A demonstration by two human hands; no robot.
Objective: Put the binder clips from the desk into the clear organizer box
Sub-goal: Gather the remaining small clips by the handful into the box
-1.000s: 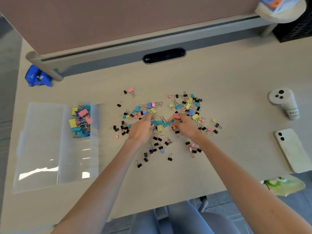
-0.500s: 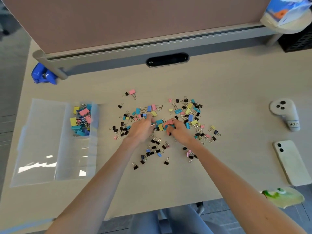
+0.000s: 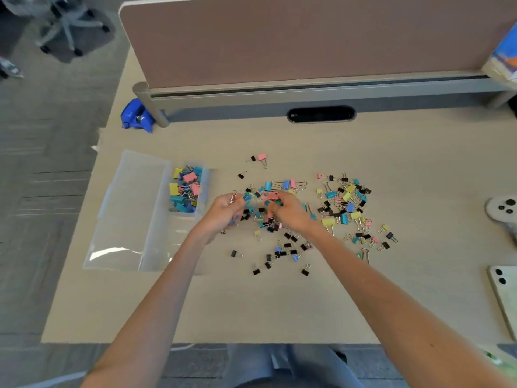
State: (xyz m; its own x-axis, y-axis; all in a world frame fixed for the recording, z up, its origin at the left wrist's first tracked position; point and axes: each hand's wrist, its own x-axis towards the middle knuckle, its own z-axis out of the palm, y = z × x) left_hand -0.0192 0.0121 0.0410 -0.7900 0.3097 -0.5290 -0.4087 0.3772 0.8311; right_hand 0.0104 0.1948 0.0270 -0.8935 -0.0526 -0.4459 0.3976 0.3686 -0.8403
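The left hand [image 3: 223, 212] is found with fingers curled round a few of the binder clips [image 3: 349, 207], a wire handle showing above the knuckles; the right hand [image 3: 291, 211] is found pinching a pink clip [image 3: 272, 195] between thumb and fingertips; both hands are held close together, low over the desk [image 3: 279, 303]. The loose binder clips are spread under and around the hands, thickest at three o'clock of the right hand, with thinner strays at six and twelve o'clock. The clear box [image 3: 156, 242] is set at nine o'clock of the left hand, its lid [image 3: 120, 214] laid open; a heap [image 3: 186, 191] of coloured clips is noted in its far compartment. A blue object [image 3: 135, 116] is seen at eleven o'clock beside the partition [image 3: 307, 37]; a white controller [image 3: 500, 208] and a phone [image 3: 503, 298] lie at the three o'clock edge.
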